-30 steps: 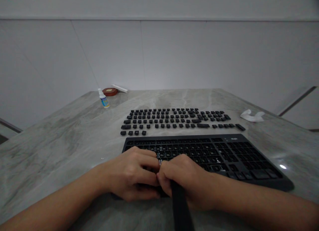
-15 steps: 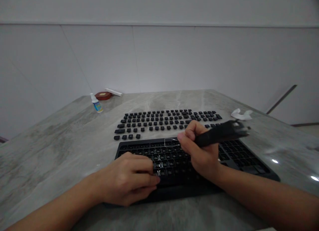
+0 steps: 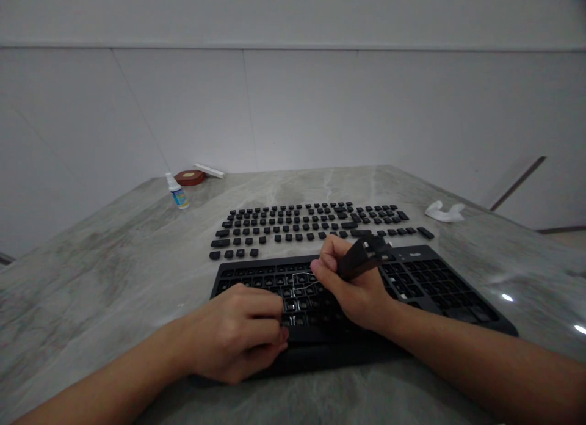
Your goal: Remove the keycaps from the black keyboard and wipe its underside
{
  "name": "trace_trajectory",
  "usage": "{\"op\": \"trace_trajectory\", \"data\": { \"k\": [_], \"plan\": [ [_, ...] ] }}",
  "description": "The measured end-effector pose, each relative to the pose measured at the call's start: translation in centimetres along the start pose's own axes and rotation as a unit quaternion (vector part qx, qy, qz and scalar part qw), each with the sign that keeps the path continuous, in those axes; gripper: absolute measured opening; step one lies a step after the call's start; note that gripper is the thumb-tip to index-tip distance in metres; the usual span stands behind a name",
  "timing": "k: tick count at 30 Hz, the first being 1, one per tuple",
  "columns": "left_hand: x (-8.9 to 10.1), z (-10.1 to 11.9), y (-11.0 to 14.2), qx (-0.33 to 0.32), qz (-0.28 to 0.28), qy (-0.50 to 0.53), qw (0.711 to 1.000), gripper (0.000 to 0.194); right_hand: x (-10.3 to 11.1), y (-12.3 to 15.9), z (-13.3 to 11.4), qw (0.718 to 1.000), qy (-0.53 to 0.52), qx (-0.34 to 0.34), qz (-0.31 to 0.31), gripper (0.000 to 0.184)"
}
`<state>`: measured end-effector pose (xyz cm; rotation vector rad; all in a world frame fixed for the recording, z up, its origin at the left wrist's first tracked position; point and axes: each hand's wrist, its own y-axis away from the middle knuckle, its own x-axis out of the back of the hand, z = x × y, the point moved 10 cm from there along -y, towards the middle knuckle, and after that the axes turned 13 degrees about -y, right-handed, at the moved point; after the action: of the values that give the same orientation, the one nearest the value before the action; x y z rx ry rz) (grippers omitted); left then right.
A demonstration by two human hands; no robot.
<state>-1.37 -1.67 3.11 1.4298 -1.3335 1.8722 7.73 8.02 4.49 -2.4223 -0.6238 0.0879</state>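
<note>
A black keyboard (image 3: 434, 284) with its keycaps taken off lies on the marble table in front of me. Rows of loose black keycaps (image 3: 311, 222) are laid out just behind it. My left hand (image 3: 238, 333) rests curled on the keyboard's front left corner, fingers pressed against the frame. My right hand (image 3: 354, 287) hovers over the middle of the keyboard, pinching a black keycap puller (image 3: 364, 255) whose thin wire loop (image 3: 303, 281) hangs over the bare switches.
A small spray bottle (image 3: 177, 192), a brown round tin (image 3: 189, 177) and a white stick (image 3: 209, 170) sit at the table's far left corner. A crumpled white cloth (image 3: 443, 212) lies at the far right. White wall panels stand behind the table.
My right hand lifted away from my left, swung the puller up and to the right, then lowered its wire loop towards the keyboard's middle rows. My left hand stayed on the front corner.
</note>
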Motion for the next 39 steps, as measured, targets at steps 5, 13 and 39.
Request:
{"op": "trace_trajectory", "data": {
  "k": [5,13,39],
  "plan": [
    [0.5,0.2,0.0,-0.002,0.027,0.01,1.0,0.025,0.1,0.0,0.0,1.0,-0.001,0.002,0.004,0.026],
    [-1.5,-0.5,-0.1,0.073,-0.034,-0.023,0.997,0.007,-0.6,0.0,-0.2,1.0,-0.002,0.008,-0.015,0.027],
    [-0.9,0.8,-1.1,0.012,-0.012,-0.16,0.987,0.023,-0.8,0.2,-0.2,1.0,0.016,0.012,-0.022,0.028]
  ]
}}
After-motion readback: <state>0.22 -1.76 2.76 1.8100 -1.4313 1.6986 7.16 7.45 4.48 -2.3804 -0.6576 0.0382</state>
